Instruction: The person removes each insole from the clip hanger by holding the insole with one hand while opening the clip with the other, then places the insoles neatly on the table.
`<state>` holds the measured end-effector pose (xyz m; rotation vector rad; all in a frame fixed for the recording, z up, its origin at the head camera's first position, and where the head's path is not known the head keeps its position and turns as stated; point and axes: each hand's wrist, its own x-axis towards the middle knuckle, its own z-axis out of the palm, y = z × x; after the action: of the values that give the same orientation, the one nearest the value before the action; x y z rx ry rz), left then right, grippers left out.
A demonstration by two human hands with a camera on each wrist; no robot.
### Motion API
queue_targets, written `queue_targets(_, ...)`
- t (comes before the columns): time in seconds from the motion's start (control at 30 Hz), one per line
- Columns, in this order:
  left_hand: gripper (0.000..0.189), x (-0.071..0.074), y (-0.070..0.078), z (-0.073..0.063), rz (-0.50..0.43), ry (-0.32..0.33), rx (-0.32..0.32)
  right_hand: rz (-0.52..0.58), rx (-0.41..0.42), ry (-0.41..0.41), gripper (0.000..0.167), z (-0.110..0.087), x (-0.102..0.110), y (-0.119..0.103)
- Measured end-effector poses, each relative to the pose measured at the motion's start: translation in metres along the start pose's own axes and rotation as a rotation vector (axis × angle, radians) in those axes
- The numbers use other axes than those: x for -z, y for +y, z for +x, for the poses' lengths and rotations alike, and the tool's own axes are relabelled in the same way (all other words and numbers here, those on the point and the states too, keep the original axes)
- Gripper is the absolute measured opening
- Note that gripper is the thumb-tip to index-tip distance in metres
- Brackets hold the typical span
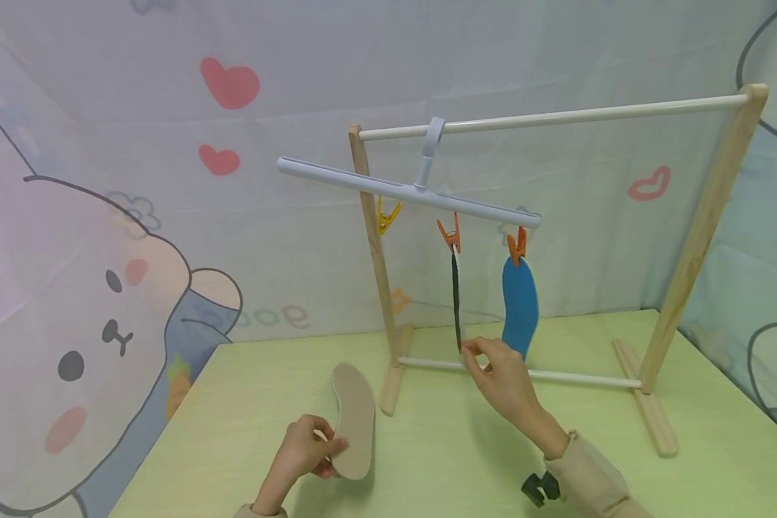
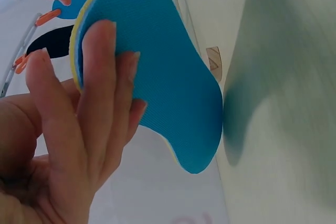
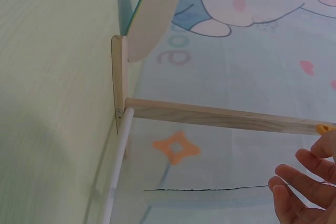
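Observation:
My left hand [image 1: 307, 447] grips the lower end of an insole [image 1: 356, 421], thumb on its beige side. The left wrist view shows the insole's blue face [image 2: 163, 61] with fingers laid across it. My right hand [image 1: 506, 381] is raised, fingers loosely bent, near a hanging black insole [image 1: 456, 302]. The black insole is edge-on in the head view; contact with the fingertips cannot be told. An orange clip [image 1: 451, 236] holds its top. To the right, a blue insole [image 1: 520, 302] hangs from another orange clip [image 1: 516, 246].
A light grey hanger [image 1: 362, 185] hooks over the white top rail [image 1: 589, 114] of a wooden-sided rack [image 1: 706, 237]. A yellow clip [image 1: 386, 216] hangs at its left. The rack stands on a pale green table [image 1: 246, 403] before a printed cloth. A black object [image 1: 539, 489] lies by the right sleeve.

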<state>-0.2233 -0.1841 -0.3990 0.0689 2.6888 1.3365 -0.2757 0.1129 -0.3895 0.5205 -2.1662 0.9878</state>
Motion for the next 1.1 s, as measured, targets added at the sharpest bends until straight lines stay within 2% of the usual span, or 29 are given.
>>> queue_targets(0.23, 0.018, -0.0019, -0.0045, 0.0003, 0.049, -0.006, -0.011, 0.006, -0.005, 0.001, 0.008, -0.0017, -0.0009, 0.0011)
queue_targets(0.73, 0.019, -0.0029, -0.0075, 0.0001, 0.07, -0.028, -0.01, -0.007, 0.011, 0.005, 0.008, -0.0029, -0.0028, 0.0036)
queue_targets(0.9, 0.019, -0.003, -0.0063, -0.0011, 0.069, -0.031, 0.006, -0.006, 0.006, -0.006, 0.008, -0.0033, -0.003, 0.0034)
queue_targets(1.1, 0.022, -0.0027, -0.0052, -0.0029, 0.085, -0.004, 0.031, -0.001, -0.01, -0.017, 0.008, -0.0043, -0.0026, 0.0026)
